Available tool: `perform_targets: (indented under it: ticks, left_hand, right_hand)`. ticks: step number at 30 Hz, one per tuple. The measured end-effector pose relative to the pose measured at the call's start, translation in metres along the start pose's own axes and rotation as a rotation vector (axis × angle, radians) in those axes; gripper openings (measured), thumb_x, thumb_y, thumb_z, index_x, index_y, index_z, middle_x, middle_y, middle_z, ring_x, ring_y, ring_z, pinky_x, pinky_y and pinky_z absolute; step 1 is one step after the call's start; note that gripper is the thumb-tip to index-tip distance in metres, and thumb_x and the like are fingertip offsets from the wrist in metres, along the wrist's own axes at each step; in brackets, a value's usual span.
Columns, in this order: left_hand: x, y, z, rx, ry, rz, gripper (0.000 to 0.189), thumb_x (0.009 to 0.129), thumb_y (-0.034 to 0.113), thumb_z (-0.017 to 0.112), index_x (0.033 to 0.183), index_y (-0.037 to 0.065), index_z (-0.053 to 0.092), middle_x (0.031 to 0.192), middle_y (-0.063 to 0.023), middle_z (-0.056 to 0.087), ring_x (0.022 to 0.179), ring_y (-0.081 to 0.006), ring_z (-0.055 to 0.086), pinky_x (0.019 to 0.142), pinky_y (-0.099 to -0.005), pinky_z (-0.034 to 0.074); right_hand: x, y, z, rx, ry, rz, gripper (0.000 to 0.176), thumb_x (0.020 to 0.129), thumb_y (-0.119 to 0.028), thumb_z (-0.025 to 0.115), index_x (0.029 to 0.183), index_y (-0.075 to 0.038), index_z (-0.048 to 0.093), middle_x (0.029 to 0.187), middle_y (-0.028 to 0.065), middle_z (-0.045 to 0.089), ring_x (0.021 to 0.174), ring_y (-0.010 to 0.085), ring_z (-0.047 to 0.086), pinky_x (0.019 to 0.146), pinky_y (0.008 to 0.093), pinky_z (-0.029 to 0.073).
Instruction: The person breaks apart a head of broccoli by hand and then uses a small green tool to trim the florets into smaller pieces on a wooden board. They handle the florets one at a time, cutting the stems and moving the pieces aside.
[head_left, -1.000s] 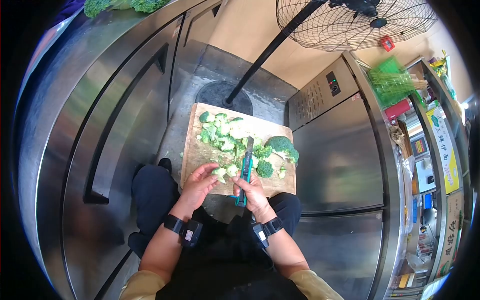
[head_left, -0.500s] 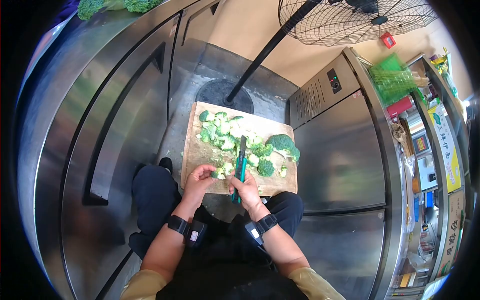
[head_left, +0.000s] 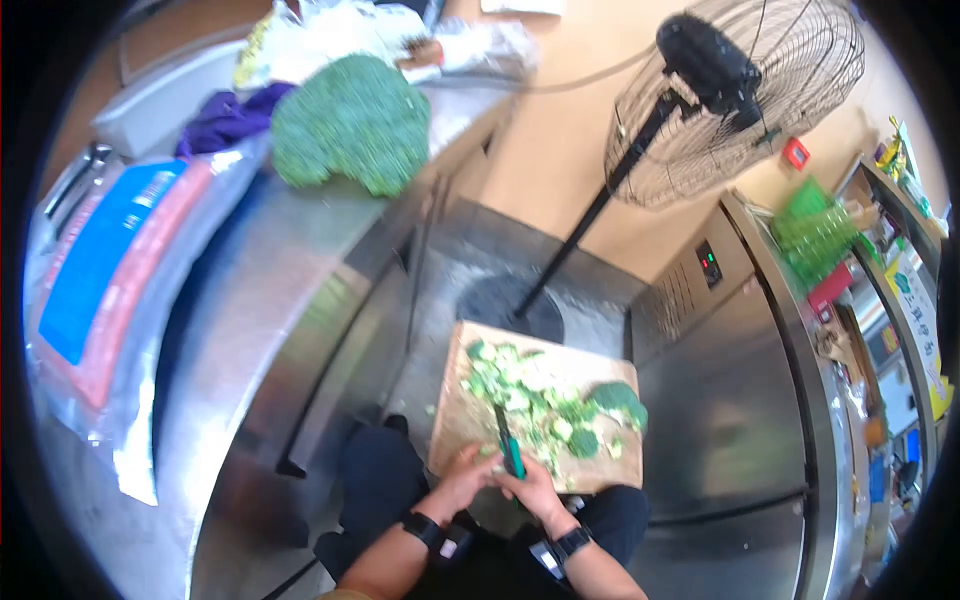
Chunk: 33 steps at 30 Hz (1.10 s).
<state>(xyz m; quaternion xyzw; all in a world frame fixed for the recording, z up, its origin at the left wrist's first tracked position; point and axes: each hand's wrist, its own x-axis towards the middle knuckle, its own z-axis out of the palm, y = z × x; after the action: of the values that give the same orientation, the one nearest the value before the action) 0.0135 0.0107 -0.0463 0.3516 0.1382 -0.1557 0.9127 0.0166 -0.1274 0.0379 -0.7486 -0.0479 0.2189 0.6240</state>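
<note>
My right hand (head_left: 533,485) is closed around the green handle of a small knife (head_left: 513,458), its dark blade pointing away over the cutting board (head_left: 450,440). Close beside it, my left hand (head_left: 465,478) has its fingers bent together at the board's near edge; what they pinch is blurred and partly hidden. Cut broccoli florets (head_left: 510,378) are heaped across the board. A larger broccoli piece (head_left: 618,402) lies at its right side, and a smaller floret (head_left: 583,443) sits nearer to me. The board is at my knees.
On the steel counter (head_left: 260,250) at left lie a large broccoli head (head_left: 350,125) and a clear plastic package with a blue label (head_left: 115,260). A standing fan (head_left: 710,70) rises behind the board. A steel cabinet (head_left: 720,400) stands at right, beside crowded shelves.
My view has swung left and up, bringing the counter into sight, so board and hands appear lower and further right. My left hand has come closer to the right; the knife stays in my right hand.
</note>
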Motion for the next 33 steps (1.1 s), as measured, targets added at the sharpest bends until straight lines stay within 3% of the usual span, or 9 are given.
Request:
perform_targets:
  ticks: [4, 7, 12, 17, 19, 20, 25, 28, 33]
  left_hand:
    - [-0.006, 0.005, -0.001, -0.014, -0.042, -0.044, 0.027, 0.087, 0.018, 0.065, 0.108, 0.004, 0.053, 0.096, -0.0084, 0.062, 0.089, -0.0161, 0.061, 0.067, -0.0298, 0.053]
    - [-0.005, 0.002, -0.007, 0.027, 0.021, -0.062, 0.025, 0.083, 0.018, 0.068, 0.104, 0.010, 0.057, 0.095, -0.0027, 0.064, 0.080, -0.0129, 0.059, 0.068, -0.0241, 0.047]
    - [-0.013, 0.009, -0.004, 0.183, 0.087, -0.027, 0.018, 0.084, 0.018, 0.068, 0.100, 0.011, 0.061, 0.095, -0.0018, 0.063, 0.082, -0.0115, 0.059, 0.068, -0.0256, 0.048]
    - [-0.008, -0.008, -0.019, 0.286, 0.080, 0.011, 0.021, 0.086, 0.011, 0.061, 0.107, 0.013, 0.058, 0.090, -0.0004, 0.060, 0.080, -0.0117, 0.057, 0.065, -0.0262, 0.047]
    - [-0.003, -0.009, -0.031, 0.454, 0.043, 0.099, 0.004, 0.089, 0.012, 0.055, 0.088, 0.013, 0.060, 0.080, 0.0009, 0.059, 0.066, -0.0083, 0.054, 0.056, -0.0217, 0.044]
    - [-0.011, -0.002, -0.014, 0.311, 0.084, 0.093, 0.006, 0.088, 0.011, 0.057, 0.083, 0.013, 0.060, 0.077, 0.0014, 0.058, 0.063, -0.0074, 0.053, 0.054, -0.0195, 0.043]
    - [-0.016, 0.009, 0.013, 0.315, 0.202, 0.000, 0.009, 0.087, 0.017, 0.065, 0.093, 0.011, 0.060, 0.081, -0.0024, 0.060, 0.069, -0.0107, 0.057, 0.056, -0.0202, 0.045]
    - [-0.016, 0.008, 0.020, 0.426, 0.237, 0.002, 0.013, 0.087, 0.020, 0.066, 0.095, 0.011, 0.060, 0.082, -0.0030, 0.060, 0.069, -0.0108, 0.056, 0.057, -0.0210, 0.045]
    - [-0.002, -0.007, 0.044, 0.585, 0.183, 0.077, 0.015, 0.088, 0.021, 0.064, 0.098, 0.010, 0.060, 0.083, -0.0029, 0.060, 0.068, -0.0100, 0.056, 0.058, -0.0225, 0.045]
  right_hand:
    - [-0.005, 0.008, -0.010, 0.187, -0.032, 0.085, 0.023, 0.085, -0.005, 0.064, 0.107, -0.002, 0.057, 0.082, 0.0034, 0.063, 0.057, 0.0083, 0.054, 0.052, 0.0223, 0.044]
    - [-0.006, 0.021, -0.026, 0.297, -0.039, 0.072, 0.023, 0.083, -0.003, 0.064, 0.106, -0.001, 0.057, 0.091, 0.0073, 0.067, 0.058, 0.0098, 0.055, 0.052, 0.0225, 0.045]
    - [-0.025, 0.049, -0.061, 0.499, 0.053, 0.158, 0.022, 0.084, -0.002, 0.062, 0.105, -0.002, 0.055, 0.096, 0.0120, 0.066, 0.057, 0.0124, 0.056, 0.052, 0.0236, 0.046]
    - [-0.038, 0.063, -0.081, 0.524, 0.131, 0.044, 0.014, 0.085, -0.010, 0.062, 0.097, -0.006, 0.054, 0.076, 0.0041, 0.057, 0.057, 0.0119, 0.053, 0.050, 0.0240, 0.043]
    - [-0.035, 0.063, -0.083, 0.482, 0.173, 0.006, 0.013, 0.085, -0.011, 0.061, 0.094, -0.006, 0.053, 0.070, 0.0020, 0.054, 0.055, 0.0104, 0.051, 0.050, 0.0236, 0.040]
    - [-0.035, 0.067, -0.084, 0.493, 0.204, -0.040, 0.013, 0.085, -0.010, 0.061, 0.095, -0.005, 0.053, 0.067, 0.0014, 0.052, 0.055, 0.0101, 0.050, 0.050, 0.0234, 0.039]
    - [-0.038, 0.076, -0.093, 0.263, 0.574, -0.018, 0.013, 0.085, -0.004, 0.059, 0.095, -0.004, 0.051, 0.072, 0.0004, 0.051, 0.055, 0.0085, 0.049, 0.051, 0.0226, 0.040]
    - [-0.028, 0.098, -0.102, 0.131, 0.810, -0.159, 0.013, 0.084, -0.003, 0.058, 0.095, -0.006, 0.051, 0.072, -0.0004, 0.049, 0.055, 0.0081, 0.048, 0.050, 0.0224, 0.040]
    - [-0.038, 0.080, -0.110, 0.582, 0.921, -0.180, 0.014, 0.083, -0.002, 0.056, 0.096, -0.005, 0.050, 0.078, 0.0007, 0.051, 0.061, 0.0083, 0.049, 0.055, 0.0235, 0.042]
